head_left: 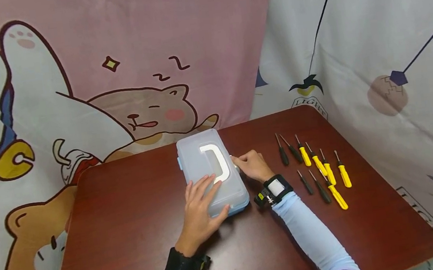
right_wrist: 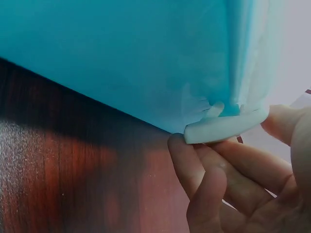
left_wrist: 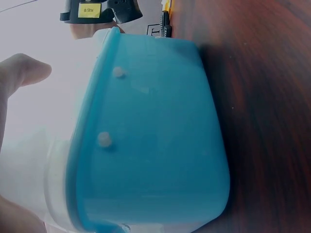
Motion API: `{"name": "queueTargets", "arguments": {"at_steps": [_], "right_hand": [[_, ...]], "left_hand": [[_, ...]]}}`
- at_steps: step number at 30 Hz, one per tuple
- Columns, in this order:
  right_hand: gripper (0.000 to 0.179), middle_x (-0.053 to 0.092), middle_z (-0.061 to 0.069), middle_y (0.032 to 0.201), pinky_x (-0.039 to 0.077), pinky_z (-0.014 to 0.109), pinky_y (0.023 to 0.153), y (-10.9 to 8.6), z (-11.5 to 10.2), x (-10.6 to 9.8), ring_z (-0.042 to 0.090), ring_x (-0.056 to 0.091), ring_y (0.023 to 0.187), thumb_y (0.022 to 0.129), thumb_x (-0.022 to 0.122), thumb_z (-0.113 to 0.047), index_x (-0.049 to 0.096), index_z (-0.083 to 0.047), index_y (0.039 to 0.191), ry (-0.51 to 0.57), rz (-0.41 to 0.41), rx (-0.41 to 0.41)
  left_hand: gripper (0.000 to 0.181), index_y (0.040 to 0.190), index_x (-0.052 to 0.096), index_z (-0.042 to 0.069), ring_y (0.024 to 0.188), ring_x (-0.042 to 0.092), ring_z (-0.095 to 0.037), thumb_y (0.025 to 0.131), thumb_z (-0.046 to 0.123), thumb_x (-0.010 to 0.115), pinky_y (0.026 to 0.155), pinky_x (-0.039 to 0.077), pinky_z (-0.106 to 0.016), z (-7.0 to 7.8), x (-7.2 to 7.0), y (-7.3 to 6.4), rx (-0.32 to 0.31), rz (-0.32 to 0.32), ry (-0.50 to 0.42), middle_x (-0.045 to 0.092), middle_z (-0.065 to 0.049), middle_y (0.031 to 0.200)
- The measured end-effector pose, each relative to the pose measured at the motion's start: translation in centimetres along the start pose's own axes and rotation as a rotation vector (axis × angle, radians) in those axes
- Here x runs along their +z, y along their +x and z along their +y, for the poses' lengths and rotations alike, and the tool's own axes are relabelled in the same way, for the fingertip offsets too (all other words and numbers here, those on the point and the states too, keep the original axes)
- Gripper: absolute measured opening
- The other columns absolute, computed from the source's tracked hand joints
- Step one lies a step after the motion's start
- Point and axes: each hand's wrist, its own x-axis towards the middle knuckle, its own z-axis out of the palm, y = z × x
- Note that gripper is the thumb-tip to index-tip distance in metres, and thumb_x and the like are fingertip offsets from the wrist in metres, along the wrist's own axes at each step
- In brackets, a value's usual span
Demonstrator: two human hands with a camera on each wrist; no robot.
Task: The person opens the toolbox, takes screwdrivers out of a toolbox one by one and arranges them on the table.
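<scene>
A storage box (head_left: 215,193) with a translucent lid, white carry handle (head_left: 221,163) and blue base (left_wrist: 155,126) stands on the table. My left hand (head_left: 201,210) rests on the near left part of the lid with fingers spread and fairly straight. At the box's right side, my right hand (head_left: 254,165) pinches a white latch (right_wrist: 223,127) between thumb and fingertips; in the right wrist view the latch stands out from the blue wall. A blue latch (head_left: 180,163) shows on the opposite side. What the box holds cannot be made out.
Several yellow-handled screwdrivers (head_left: 338,197) and several black-handled screwdrivers (head_left: 323,194) lie to the right of my right forearm. The brown table (head_left: 130,225) reaches back to a printed curtain (head_left: 222,41).
</scene>
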Motion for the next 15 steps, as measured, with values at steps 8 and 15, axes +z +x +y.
{"name": "queueTargets", "arguments": {"at_steps": [8, 15], "right_hand": [[0.044, 0.079, 0.013, 0.082, 0.044, 0.028, 0.059, 0.09, -0.85, -0.68, 0.017, 0.062, 0.070, 0.104, 0.063, -0.048, 0.086, -0.011, 0.098, -0.015, -0.066, 0.006], [0.046, 0.079, 0.015, 0.099, 0.052, 0.031, 0.061, 0.81, -0.17, -0.95, 0.020, 0.071, 0.078, 0.108, 0.057, -0.042, 0.076, -0.004, 0.126, 0.182, -0.245, 0.049]], "left_hand": [[0.066, 0.142, 0.067, 0.015, 0.145, 0.049, -0.031, 0.082, 0.035, 0.084, 0.118, 0.027, -0.070, 0.02, -0.04, -0.04, -0.011, 0.004, 0.001, 0.059, -0.008, 0.154], [0.066, 0.143, 0.066, 0.015, 0.145, 0.050, -0.031, 0.083, 0.036, 0.083, 0.118, 0.028, -0.070, 0.03, 0.05, -0.06, -0.005, -0.001, 0.018, 0.059, -0.008, 0.154]]}}
